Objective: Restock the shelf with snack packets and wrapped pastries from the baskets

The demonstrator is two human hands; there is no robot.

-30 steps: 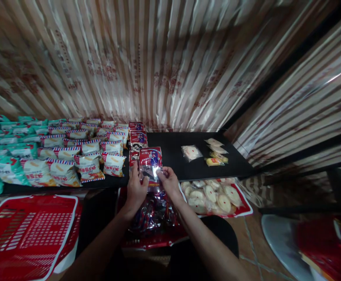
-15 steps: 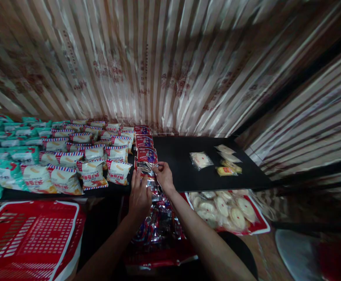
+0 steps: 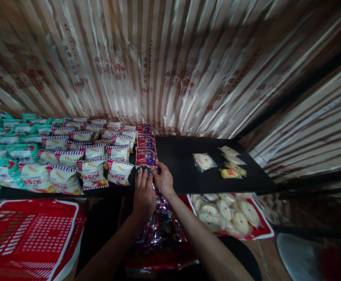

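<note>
A column of red snack packets [image 3: 145, 157] with dark printing lies on the black table [image 3: 179, 162], and the nearest packet [image 3: 143, 171] is partly covered by my hands. My left hand [image 3: 145, 195] rests on that nearest packet with its fingers stretched out flat. At its right edge, my right hand [image 3: 163, 180] has thumb and fingers closed on the packet's side. Below both forearms, a red bin of shiny packets [image 3: 161, 218] sits in front of the table edge.
Rows of white snack bags [image 3: 119, 172] and green bags [image 3: 5, 171] stand at left. A red basket [image 3: 38, 234] is in front of them. Toward the right lie a wrapped flat round [image 3: 204, 161] and several small packets [image 3: 231, 172], above a tray of wrapped rounds [image 3: 240, 220].
My left hand has shifted from the nearest packet's left edge onto its front, fingers now flat. My right hand stays by its right side. The view has turned slightly.
</note>
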